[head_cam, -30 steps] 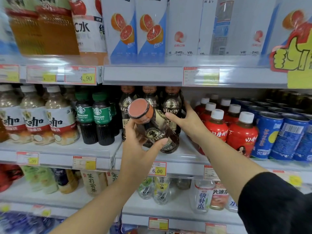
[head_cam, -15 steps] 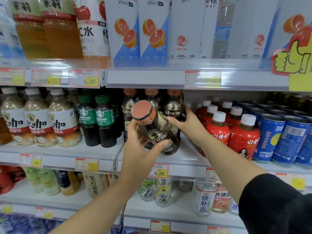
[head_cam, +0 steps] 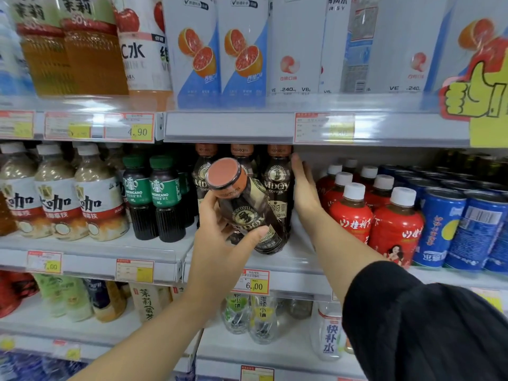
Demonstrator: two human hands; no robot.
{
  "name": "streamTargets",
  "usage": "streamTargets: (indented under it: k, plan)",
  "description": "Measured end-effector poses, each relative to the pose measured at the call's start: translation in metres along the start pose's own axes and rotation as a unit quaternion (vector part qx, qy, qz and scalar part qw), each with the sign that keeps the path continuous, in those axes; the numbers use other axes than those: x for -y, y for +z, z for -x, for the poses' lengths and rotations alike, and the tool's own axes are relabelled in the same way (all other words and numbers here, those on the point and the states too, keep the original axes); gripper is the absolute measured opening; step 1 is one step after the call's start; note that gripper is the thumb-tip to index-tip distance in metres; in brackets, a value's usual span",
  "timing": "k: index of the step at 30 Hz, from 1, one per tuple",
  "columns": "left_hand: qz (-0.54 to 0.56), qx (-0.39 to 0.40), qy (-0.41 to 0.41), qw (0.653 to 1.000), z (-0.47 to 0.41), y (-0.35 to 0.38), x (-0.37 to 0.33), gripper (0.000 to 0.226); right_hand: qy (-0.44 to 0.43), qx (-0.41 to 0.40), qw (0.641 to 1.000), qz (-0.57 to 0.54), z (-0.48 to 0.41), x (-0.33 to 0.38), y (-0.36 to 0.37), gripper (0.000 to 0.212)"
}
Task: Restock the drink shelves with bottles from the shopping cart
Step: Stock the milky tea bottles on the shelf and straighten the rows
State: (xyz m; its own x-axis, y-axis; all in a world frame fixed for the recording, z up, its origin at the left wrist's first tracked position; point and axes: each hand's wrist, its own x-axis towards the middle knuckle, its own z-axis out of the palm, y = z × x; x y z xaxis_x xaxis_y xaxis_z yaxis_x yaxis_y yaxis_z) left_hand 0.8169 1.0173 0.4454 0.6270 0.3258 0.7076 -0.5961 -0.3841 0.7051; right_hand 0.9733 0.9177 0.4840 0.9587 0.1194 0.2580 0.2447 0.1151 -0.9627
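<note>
Left hand (head_cam: 220, 243): curled round lower body of coffee bottle (head_cam: 247, 213).
Right hand (head_cam: 303, 188): flat, fingers straight, palm against rightmost of standing bottles (head_cam: 277, 182); holds nothing.
Bottle place: over front edge of middle shelf (head_cam: 297, 259), ahead of that row; base contact unclear.
Long axis: tilted, cap up-left toward camera, base toward shelf back.
Next, likely: righted by left hand, set base-first at row front.

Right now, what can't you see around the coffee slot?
Head view:
- Shopping cart: outside the frame.
- Middle shelved bottle: behind the held coffee bottle in the left hand.
- Price tag above: blurred.
- Right hand touching the end bottle or not: fingers overlap it.
- Rows behind them: dark, blocked.
</note>
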Motion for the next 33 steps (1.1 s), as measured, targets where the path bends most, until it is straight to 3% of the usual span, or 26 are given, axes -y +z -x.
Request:
streamTargets:
  k: [3, 9, 17, 29, 31, 33]
  plan:
    - [0.001, -0.003, -0.005, 1.0, -0.002, -0.002, 0.003, 0.074, 0.015, 0.01, 0.999, -0.035, -0.013, -0.014, 0.003, 0.111]
    - [-0.005, -0.002, -0.012, 1.0, -0.004, -0.003, 0.003, 0.074, -0.013, 0.029, 0.999, -0.032, -0.007, -0.008, 0.004, 0.101]
    - [-0.01, 0.013, -0.013, 1.0, -0.005, 0.0, 0.003, 0.078, -0.02, 0.027, 0.999, 0.001, -0.016, -0.015, 0.001, 0.117]
    - [-0.022, 0.024, -0.011, 0.999, -0.007, 0.0, -0.003, 0.074, -0.024, 0.046, 0.999, 0.002, -0.018, -0.019, 0.0, 0.11]
    - [-0.024, 0.022, -0.011, 0.999, -0.006, 0.0, -0.005, 0.069, -0.025, 0.039, 0.999, -0.006, -0.009, -0.012, -0.001, 0.103]
    - [-0.025, 0.022, -0.008, 0.999, -0.005, -0.001, -0.01, 0.065, -0.047, 0.027, 0.998, 0.009, 0.005, 0.002, -0.003, 0.082]
